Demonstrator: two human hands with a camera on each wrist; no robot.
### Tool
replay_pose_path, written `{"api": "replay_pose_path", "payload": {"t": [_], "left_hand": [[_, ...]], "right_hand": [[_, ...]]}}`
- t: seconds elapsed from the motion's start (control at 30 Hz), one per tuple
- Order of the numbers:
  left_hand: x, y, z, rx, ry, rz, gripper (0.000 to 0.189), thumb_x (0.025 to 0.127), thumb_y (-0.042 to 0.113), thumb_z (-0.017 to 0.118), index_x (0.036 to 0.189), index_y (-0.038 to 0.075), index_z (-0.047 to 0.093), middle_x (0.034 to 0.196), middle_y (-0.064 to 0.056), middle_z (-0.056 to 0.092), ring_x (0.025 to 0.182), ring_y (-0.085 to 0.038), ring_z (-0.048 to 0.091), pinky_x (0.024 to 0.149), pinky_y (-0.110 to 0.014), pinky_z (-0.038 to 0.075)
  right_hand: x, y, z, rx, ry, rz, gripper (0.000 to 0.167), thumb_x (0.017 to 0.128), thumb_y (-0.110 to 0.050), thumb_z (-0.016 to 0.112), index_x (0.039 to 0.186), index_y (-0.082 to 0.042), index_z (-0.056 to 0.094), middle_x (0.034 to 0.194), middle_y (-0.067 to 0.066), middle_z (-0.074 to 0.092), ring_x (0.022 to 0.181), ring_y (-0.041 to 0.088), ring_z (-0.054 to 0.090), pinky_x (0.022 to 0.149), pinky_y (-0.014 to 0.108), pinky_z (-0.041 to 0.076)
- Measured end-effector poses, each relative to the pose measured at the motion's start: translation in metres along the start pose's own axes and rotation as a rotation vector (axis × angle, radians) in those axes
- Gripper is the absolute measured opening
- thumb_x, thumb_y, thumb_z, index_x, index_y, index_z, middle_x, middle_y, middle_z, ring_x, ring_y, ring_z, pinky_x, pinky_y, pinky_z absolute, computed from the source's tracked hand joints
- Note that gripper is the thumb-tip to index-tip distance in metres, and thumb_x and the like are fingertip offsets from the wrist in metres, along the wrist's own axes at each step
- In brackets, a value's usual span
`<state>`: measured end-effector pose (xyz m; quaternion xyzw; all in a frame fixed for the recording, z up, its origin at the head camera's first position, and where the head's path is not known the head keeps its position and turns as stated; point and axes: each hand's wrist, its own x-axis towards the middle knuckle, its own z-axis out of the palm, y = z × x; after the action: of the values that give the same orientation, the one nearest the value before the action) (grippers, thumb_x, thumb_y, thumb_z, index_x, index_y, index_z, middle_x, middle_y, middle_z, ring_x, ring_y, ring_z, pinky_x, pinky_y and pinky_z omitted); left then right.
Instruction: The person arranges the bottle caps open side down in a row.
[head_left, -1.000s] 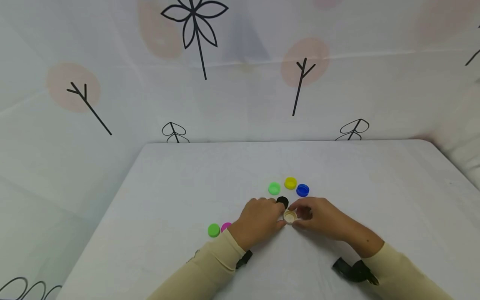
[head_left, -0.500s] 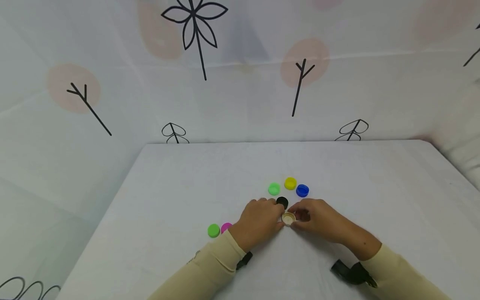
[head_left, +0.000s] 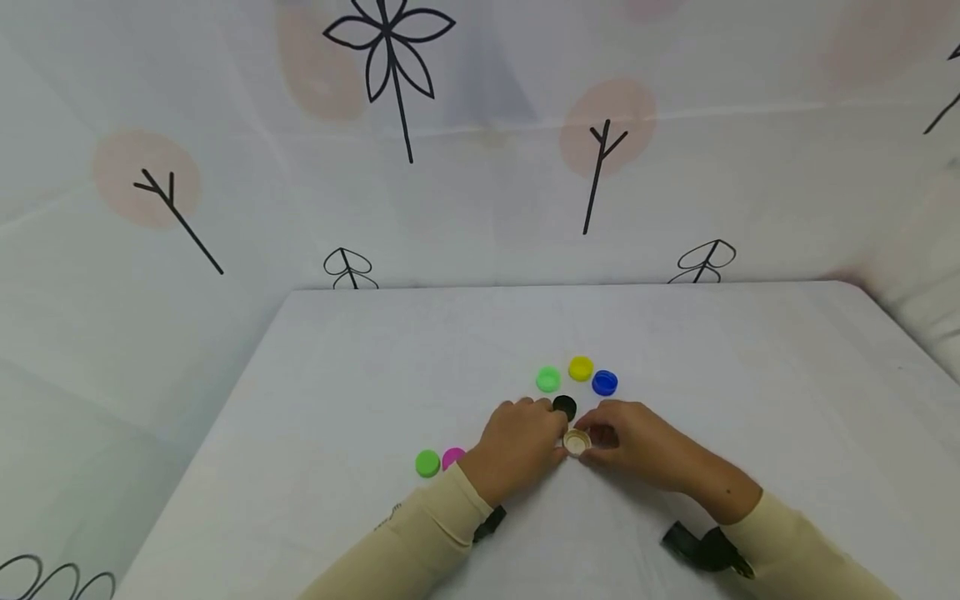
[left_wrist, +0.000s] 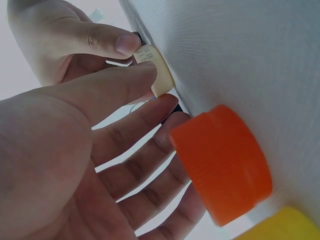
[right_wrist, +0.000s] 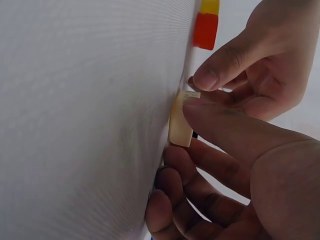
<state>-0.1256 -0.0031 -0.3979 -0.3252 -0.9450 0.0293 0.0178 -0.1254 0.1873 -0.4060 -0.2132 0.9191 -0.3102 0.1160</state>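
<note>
A cream bottle cap [head_left: 577, 442] with its hollow side up sits at the table surface between both hands. My right hand [head_left: 637, 442] pinches it, the thumb on its side wall and the index finger at its far edge. From the left, my left hand [head_left: 517, 442] has its thumb and index fingertips at the cap's rim. Small lettering shows on the cream cap's side [left_wrist: 145, 54] in the left wrist view. Just beyond the left index finger lies a black cap [head_left: 565, 406], partly covered by that finger.
Light green [head_left: 548, 380], yellow [head_left: 581, 368] and blue [head_left: 604, 382] caps lie farther back. A green cap [head_left: 427, 463] and a magenta cap [head_left: 453, 457] are left of my left wrist. The left arm hides an orange cap [left_wrist: 222, 162] and another yellow cap [left_wrist: 285, 227] from the head view.
My right hand has shifted slightly left and toward me with the cream cap, bringing it closer to the left hand. The left hand and the other caps have stayed in place.
</note>
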Motion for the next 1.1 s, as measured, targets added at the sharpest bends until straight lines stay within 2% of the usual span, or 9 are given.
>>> {"api": "replay_pose_path", "payload": {"t": [0.17, 0.3, 0.53, 0.7, 0.83, 0.97, 1.1], "left_hand": [[-0.001, -0.002, 0.001, -0.012, 0.021, 0.012, 0.026, 0.091, 0.043, 0.072, 0.102, 0.020, 0.074, 0.086, 0.005, 0.069, 0.070, -0.009, 0.058, 0.061, -0.023, 0.047], [-0.003, -0.007, -0.004, -0.056, 0.044, 0.006, 0.024, 0.090, 0.041, 0.073, 0.102, 0.021, 0.074, 0.087, 0.007, 0.071, 0.071, -0.009, 0.062, 0.062, -0.024, 0.047], [-0.006, -0.017, -0.016, -0.239, 0.063, -0.001, 0.024, 0.091, 0.038, 0.073, 0.108, 0.021, 0.073, 0.097, 0.011, 0.074, 0.087, -0.005, 0.067, 0.073, -0.025, 0.048], [-0.008, -0.025, -0.020, -0.346, 0.068, 0.005, 0.024, 0.092, 0.036, 0.073, 0.109, 0.020, 0.070, 0.097, 0.011, 0.075, 0.088, -0.003, 0.068, 0.082, -0.030, 0.051], [-0.010, -0.029, -0.022, -0.445, 0.038, -0.005, 0.025, 0.093, 0.034, 0.072, 0.112, 0.019, 0.068, 0.098, 0.011, 0.075, 0.087, -0.003, 0.068, 0.086, -0.030, 0.051], [-0.010, -0.031, -0.024, -0.531, -0.003, -0.023, 0.027, 0.093, 0.033, 0.071, 0.116, 0.019, 0.068, 0.098, 0.010, 0.075, 0.087, -0.002, 0.066, 0.076, -0.021, 0.050], [-0.009, -0.032, -0.025, -0.590, -0.037, -0.044, 0.029, 0.094, 0.033, 0.071, 0.119, 0.018, 0.068, 0.099, 0.008, 0.075, 0.087, -0.002, 0.067, 0.072, -0.018, 0.051]], "right_hand": [[0.000, 0.001, 0.001, -0.012, 0.005, -0.028, 0.026, 0.084, -0.018, 0.080, 0.107, -0.007, 0.073, 0.086, -0.009, 0.065, 0.079, 0.006, 0.054, 0.068, 0.021, 0.049], [-0.002, 0.000, 0.001, -0.004, 0.051, -0.079, 0.025, 0.085, -0.015, 0.078, 0.108, -0.008, 0.073, 0.080, -0.010, 0.061, 0.075, 0.003, 0.053, 0.066, 0.021, 0.049], [-0.006, -0.005, -0.003, 0.003, 0.125, -0.062, 0.026, 0.088, -0.019, 0.077, 0.113, -0.014, 0.073, 0.077, -0.012, 0.063, 0.071, 0.003, 0.056, 0.064, 0.021, 0.051], [-0.006, -0.008, -0.003, -0.003, 0.170, -0.080, 0.031, 0.087, -0.017, 0.077, 0.117, -0.010, 0.071, 0.080, -0.011, 0.068, 0.074, 0.003, 0.059, 0.067, 0.021, 0.052], [-0.007, -0.010, -0.001, 0.011, 0.194, -0.081, 0.034, 0.087, -0.016, 0.078, 0.119, -0.008, 0.070, 0.082, -0.010, 0.071, 0.075, 0.004, 0.061, 0.067, 0.021, 0.053], [-0.009, -0.011, 0.001, 0.022, 0.219, -0.088, 0.034, 0.087, -0.015, 0.078, 0.119, -0.009, 0.070, 0.082, -0.010, 0.071, 0.075, 0.004, 0.061, 0.066, 0.021, 0.053], [-0.011, -0.011, 0.003, 0.034, 0.248, -0.102, 0.034, 0.086, -0.015, 0.078, 0.119, -0.009, 0.070, 0.081, -0.011, 0.072, 0.074, 0.003, 0.061, 0.065, 0.021, 0.053]]}}
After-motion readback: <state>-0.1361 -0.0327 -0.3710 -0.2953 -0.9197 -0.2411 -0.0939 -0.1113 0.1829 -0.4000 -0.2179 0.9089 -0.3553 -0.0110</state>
